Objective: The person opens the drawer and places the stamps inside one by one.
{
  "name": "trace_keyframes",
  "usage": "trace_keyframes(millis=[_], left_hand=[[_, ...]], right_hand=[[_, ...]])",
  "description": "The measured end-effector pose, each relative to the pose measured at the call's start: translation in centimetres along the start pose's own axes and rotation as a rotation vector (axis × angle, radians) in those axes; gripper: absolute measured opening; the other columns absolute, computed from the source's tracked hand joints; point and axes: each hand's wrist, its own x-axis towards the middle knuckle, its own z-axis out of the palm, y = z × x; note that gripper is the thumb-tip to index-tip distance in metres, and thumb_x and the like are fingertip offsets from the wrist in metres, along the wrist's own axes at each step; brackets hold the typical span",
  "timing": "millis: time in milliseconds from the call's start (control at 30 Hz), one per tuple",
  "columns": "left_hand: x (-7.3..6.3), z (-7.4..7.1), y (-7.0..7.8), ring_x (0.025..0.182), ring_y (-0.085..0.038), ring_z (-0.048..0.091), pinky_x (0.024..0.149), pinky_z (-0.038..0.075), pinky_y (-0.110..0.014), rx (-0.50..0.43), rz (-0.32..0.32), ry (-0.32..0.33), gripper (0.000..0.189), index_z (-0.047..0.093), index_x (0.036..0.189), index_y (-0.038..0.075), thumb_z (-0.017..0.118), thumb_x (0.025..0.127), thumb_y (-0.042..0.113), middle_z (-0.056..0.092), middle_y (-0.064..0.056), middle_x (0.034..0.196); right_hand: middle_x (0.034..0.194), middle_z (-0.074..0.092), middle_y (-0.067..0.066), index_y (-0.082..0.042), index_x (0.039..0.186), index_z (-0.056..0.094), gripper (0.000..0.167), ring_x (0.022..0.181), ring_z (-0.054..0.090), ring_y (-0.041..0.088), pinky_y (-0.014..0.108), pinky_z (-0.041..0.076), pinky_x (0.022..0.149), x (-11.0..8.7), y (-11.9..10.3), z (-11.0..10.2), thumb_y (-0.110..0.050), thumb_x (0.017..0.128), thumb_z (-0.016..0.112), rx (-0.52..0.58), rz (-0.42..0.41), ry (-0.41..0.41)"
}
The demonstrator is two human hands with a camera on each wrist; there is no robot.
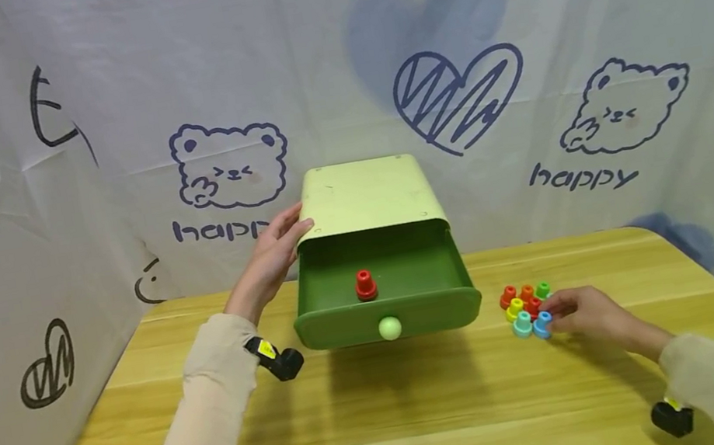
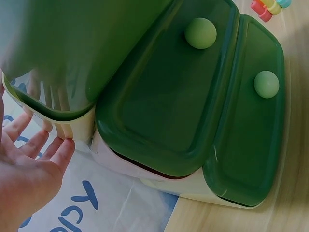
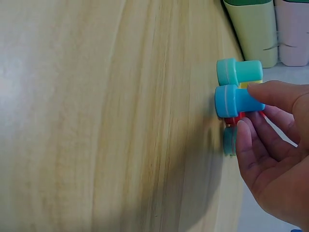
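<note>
At the centre of the worktop point(image 1: 504, 426) stands a cream and green drawer unit point(image 1: 362, 194), its top drawer point(image 1: 339, 328) pulled out towards you. Two lower drawers, each with a round knob, show pushed in from the left wrist view. One red peg point(image 1: 365, 285) stands upright inside the open drawer, wide end down, near the front panel, which carries a pale green knob point(image 1: 390, 328).

Your left hand point(image 1: 270, 256) rests against the unit's left side at the top casing, fingers extended and a little apart, thumb at the upper edge.

Your right hand point(image 1: 584, 310) is at a cluster of pegs to the right of the unit. The thumb touches the stem of the blue peg point(image 3: 236, 101), with other fingers bent behind it; whether they are clamped on it you cannot tell from these views. The blue peg stands upright at the cluster's near right corner. Close about it are a teal peg point(image 1: 522, 325), a yellow peg point(image 1: 515, 309), an orange peg point(image 1: 526, 294), a green peg point(image 1: 542, 290) and two further red pegs point(image 1: 508, 297).

Behind hangs a white cloth point(image 1: 327, 46) printed with bears and hearts.
</note>
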Motion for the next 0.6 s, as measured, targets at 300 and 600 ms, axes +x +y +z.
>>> trace_keyframes(millis=[300, 600], left_hand=[[-0.01, 0.02, -0.13, 0.142, -0.026, 0.023, 0.116, 0.018, -0.047, 0.004, 0.001, 0.004, 0.063, 0.028, 0.153, 0.013, 0.055, 0.099, 0.030, 0.027, -0.010, 0.155], [0.02, -0.02, -0.11, 0.143, -0.027, 0.022, 0.116, 0.017, -0.047, 0.012, 0.008, 0.002, 0.063, 0.027, 0.153, 0.012, 0.054, 0.099, 0.031, 0.026, -0.010, 0.155]], right_hand=[[0.093, 0.067, 0.010, 0.008, 0.103, 0.067, 0.024, 0.083, 0.059, 0.022, 0.028, 0.053, 0.063, 0.06, 0.34, 0.52, -0.003, 0.082, 0.074, -0.010, -0.074, -0.013], [0.092, 0.066, 0.008, 0.005, 0.102, 0.068, 0.022, 0.082, 0.059, 0.023, 0.030, 0.054, 0.065, -0.02, 0.26, 0.55, -0.001, 0.082, 0.072, -0.040, -0.024, 0.003]])
